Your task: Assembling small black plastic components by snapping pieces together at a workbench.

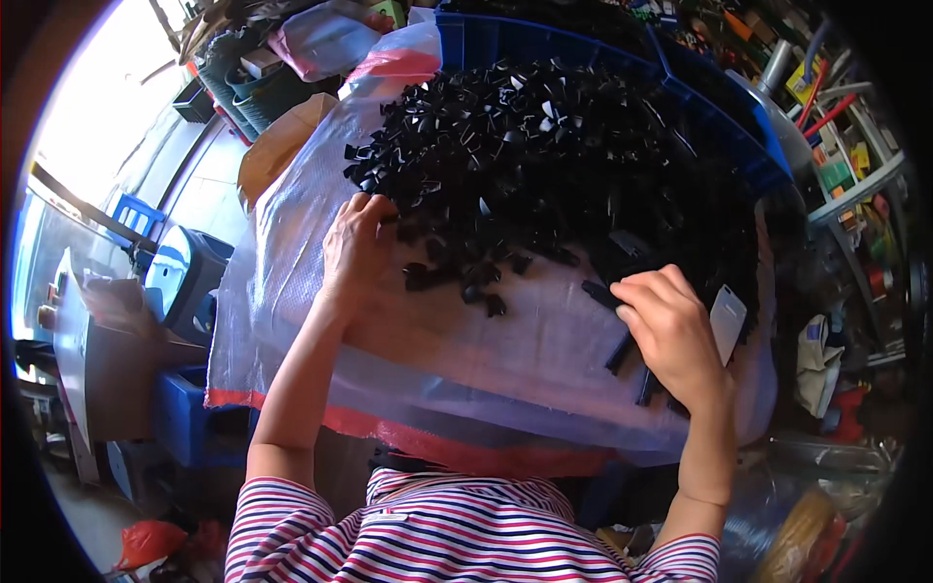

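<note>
A large heap of small black plastic pieces [486,136] is spread over a translucent woven plastic sheet [457,360] in front of me. At the heap's left edge is my left hand [355,243], its fingers curled down among the pieces; what they pinch, if anything, is hidden. My right hand [671,330] is closed on a dark, narrow black plastic piece [603,294] at the heap's near right. Longer black strips [619,355] lie below that hand. Beside its wrist rests a pale, flat, phone-like thing [727,323]. Several loose pieces [476,277] lie between my hands.
Blue plastic crates [544,41] border the heap's far side. Crowded shelving [855,194] stands at the right. On the left are a grey-and-blue stool [180,277], a blue bin [194,418] and a cardboard box [117,360]. The sheet's red edge [418,437] hangs near my body.
</note>
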The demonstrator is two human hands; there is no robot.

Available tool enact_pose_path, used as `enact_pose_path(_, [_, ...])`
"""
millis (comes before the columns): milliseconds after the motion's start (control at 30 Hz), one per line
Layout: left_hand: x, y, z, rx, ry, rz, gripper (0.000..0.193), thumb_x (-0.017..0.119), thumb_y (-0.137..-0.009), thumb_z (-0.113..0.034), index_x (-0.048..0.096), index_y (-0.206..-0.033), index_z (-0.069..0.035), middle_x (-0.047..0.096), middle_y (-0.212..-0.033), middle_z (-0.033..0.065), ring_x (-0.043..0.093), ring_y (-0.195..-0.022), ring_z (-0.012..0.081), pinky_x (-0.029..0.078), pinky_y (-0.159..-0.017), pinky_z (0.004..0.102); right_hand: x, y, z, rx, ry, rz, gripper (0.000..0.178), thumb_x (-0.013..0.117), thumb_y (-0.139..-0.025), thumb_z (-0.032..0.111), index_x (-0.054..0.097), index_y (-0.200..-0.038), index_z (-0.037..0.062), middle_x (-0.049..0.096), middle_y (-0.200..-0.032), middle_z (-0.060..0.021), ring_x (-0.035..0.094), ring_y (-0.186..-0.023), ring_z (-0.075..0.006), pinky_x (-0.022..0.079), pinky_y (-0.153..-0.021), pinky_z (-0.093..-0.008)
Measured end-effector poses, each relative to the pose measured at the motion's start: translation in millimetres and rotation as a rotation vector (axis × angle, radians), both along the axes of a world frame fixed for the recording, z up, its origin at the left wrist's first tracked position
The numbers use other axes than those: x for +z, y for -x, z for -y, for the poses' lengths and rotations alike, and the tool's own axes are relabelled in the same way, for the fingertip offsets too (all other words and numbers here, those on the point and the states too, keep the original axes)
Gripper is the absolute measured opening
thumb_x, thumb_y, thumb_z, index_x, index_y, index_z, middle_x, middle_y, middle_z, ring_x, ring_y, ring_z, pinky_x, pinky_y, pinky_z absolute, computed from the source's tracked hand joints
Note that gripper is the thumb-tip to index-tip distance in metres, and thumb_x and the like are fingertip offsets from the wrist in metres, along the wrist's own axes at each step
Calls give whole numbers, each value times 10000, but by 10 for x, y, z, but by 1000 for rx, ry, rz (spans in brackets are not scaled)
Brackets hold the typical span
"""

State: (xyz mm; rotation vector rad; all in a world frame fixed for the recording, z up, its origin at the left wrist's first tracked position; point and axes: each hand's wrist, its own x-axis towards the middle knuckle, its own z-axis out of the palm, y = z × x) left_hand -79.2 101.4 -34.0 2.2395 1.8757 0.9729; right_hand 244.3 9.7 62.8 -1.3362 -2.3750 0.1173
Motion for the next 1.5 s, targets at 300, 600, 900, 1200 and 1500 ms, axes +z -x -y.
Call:
enact_pose_path(300, [256,-297,525,-325,430,1003,164,551,-818,25,590,-975,-1,603,-763,33,548,-681,83,478,-646,226,-507,91,-84,-241,-291,454,53,530,-727,26,508,-704,68,473,-741,-64,473,-767,-218,387,-673,-319])
enact_pose_path(600, [244,-525,682,-645,734,1221,146,474,-917,-113,556,-984,-12,619,-790,65,590,-614,103,468,-559,216,-410,254,44,-233,-207,70,145,576,-715,28,526,-852,29,510,-806,-82,487,-815,-256,400,-722,-363])
enact_pose_path(900, [234,-875,827,-649,700,1312,216,554,-884,-181,580,-998,-1,570,-809,25,528,-633,81,440,-596,210,-483,709,362,-58,37,-623,202,613,-819,82,531,-983,-2,578,-811,-128,592,-695,-271,470,-599,-331])
enact_pose_path(1200, [122,-994,912,-618,894,1666,220,466,-930,-272,540,-966,-69,458,-607,-14,376,-499,49,264,-443,176,-504,660,474,-139,134,-661,188,575,-866,145,545,-972,-8,592,-777,-124,585,-622,-238,458,-552,-304])
enact_pose_path(1500, [185,-1075,961,-561,666,1382,208,448,-941,-212,560,-948,-37,441,-640,-22,394,-508,45,304,-466,172,-518,603,494,-171,262,-668,172,537,-893,170,544,-910,-1,560,-644,-108,554,-532,-219,425,-499,-290])
